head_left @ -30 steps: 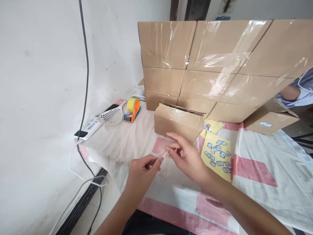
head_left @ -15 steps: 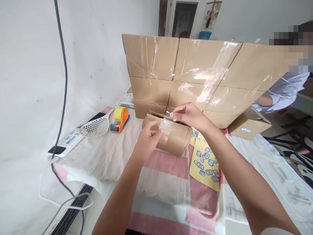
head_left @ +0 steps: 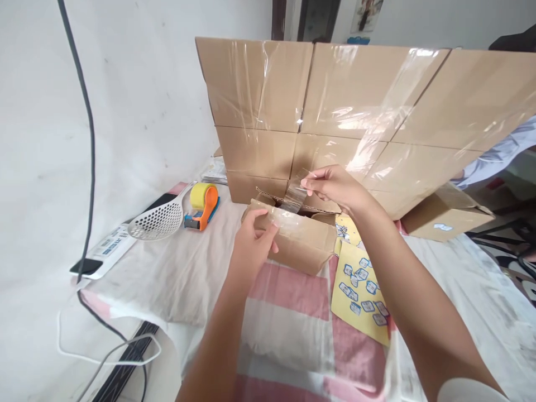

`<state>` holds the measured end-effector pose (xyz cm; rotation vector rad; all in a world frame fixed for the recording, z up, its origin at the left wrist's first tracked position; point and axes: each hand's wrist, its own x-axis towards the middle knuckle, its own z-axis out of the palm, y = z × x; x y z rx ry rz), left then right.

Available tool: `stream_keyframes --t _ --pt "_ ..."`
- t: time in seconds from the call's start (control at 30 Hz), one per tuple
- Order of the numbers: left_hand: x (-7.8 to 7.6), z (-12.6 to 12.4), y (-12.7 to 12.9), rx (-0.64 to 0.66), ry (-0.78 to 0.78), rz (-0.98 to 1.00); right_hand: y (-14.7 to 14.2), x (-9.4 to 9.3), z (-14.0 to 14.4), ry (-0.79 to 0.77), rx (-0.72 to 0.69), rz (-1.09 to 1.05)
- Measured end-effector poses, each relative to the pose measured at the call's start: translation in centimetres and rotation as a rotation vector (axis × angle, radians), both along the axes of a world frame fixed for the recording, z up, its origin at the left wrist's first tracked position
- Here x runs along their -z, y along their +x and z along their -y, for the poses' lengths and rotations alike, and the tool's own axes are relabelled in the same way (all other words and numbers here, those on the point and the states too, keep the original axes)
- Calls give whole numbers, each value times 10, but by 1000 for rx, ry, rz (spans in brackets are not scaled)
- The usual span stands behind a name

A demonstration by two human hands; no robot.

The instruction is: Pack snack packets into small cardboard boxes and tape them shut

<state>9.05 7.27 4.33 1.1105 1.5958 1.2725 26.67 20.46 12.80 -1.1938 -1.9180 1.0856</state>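
Both hands now work at the small carton (head_left: pixel 299 237), up from the cloth a second ago: left hand (head_left: pixel 251 245) presses clear tape (head_left: pixel 293 200) onto its top flap while right hand (head_left: pixel 335 187), at one o'clock, pinches the strip's far end taut above the seam.

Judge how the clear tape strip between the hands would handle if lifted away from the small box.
The clear tape strip looks thin and floppy, sagging between the right hand and the small box. It probably weighs almost nothing. It likely clings to skin and cardboard, since the left hand presses its end down.
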Motion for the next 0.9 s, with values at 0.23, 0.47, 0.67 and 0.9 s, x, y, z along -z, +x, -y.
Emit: stream_keyframes --t 0.23,0.47,0.67,0.9 --pt "1 -6 -8 24 -20 -97 2 -40 38 228 -144 -229" --pt "5 0 -14 242 126 164 -10 -40 51 -13 -310 -65" --pt "8 -4 -6 138 49 63 -10 -1 13 56 -165 80" --pt "1 -6 20 18 4 -68 -9 16 -9 81 -120 184"
